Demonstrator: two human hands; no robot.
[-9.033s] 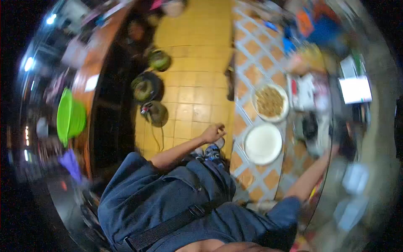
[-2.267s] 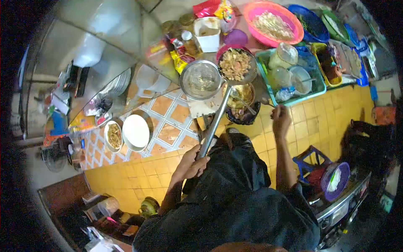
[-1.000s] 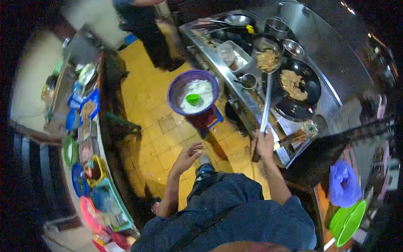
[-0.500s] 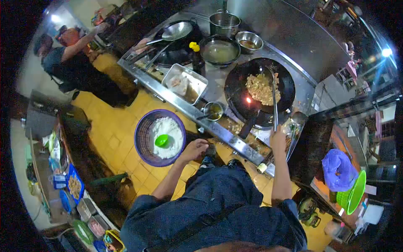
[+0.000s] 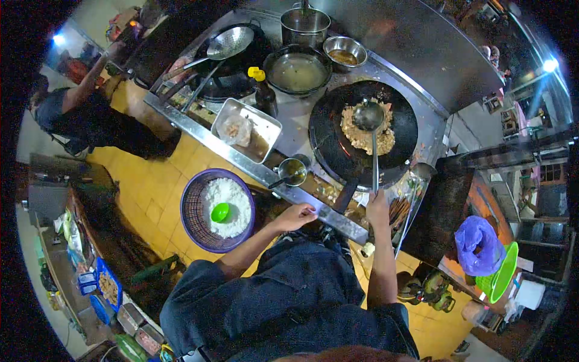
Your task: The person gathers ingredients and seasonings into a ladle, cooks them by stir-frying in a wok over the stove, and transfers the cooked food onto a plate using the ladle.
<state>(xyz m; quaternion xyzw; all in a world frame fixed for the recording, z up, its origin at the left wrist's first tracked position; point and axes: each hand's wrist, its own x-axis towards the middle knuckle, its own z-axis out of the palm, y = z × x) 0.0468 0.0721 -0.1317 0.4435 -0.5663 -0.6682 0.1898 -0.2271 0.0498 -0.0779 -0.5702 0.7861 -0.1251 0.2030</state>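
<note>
My right hand (image 5: 378, 211) is closed round the handle of a metal ladle (image 5: 369, 117). The ladle's bowl rests on chopped, light brown food (image 5: 385, 140) in a large black wok (image 5: 325, 130) on the stove. My left hand (image 5: 294, 218) hovers by the stove's front edge with its fingers curled together; whether anything small is between them is too small to tell. Just beyond it stands a metal cup (image 5: 293, 172) with a dark handle. A purple basket (image 5: 188, 211) of white rice with a green bowl (image 5: 221, 212) in it is left of my left hand.
On the stove (image 5: 241, 163) are a metal tray (image 5: 269, 143), a dark bottle (image 5: 265, 99), a pan of liquid (image 5: 297, 72), a steel bowl (image 5: 344, 53) and a strainer (image 5: 230, 42). A co-worker (image 5: 78, 114) stands at the upper left. Purple bag (image 5: 479, 246) at right.
The ladle's bowl has come down over the middle of the food in the wok. My left hand has moved towards the stove edge. The view has shifted slightly, bringing more gas cylinders into sight.
</note>
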